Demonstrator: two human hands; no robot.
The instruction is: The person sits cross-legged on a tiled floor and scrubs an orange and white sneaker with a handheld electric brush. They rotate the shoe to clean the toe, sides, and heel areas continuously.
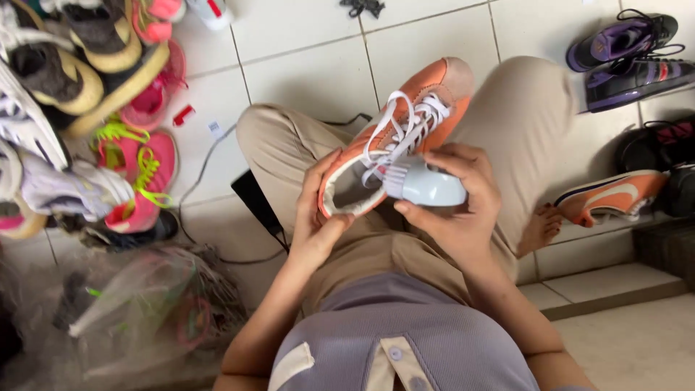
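White floor tiles (pixel 311 43) fill the background; the person sits cross-legged on them in tan trousers (pixel 289 145), shoes heaped to either side. Held over the lap: one orange sneaker (pixel 405 137) with white laces (pixel 402 127), toe pointing away, heel opening tipped toward the camera, probably so the inside of the shoe is in plain sight. Left hand (pixel 318 217) cups the heel from below, thumb on the near rim of the collar and fingers up the outer side; a steadying hold, closed on the shoe. Right hand (pixel 452 199) wraps a pale blue rounded object (pixel 427 187), fingers over the top and thumb beneath, pressing its end against the tongue and lace area; what the object is cannot be told. Both wrists are bent inward, forearms converging from the lower corners, elbows near the torso. Left of the knees: a pile of pink and neon-laced shoes (pixel 141 170) and a clear plastic bag (pixel 145 304) of tangled laces. Right side: purple sneakers (pixel 626 51) and an orange-and-white shoe (pixel 612 195) by a low step. A dark cable (pixel 199 181) runs across the tiles beside the left knee.
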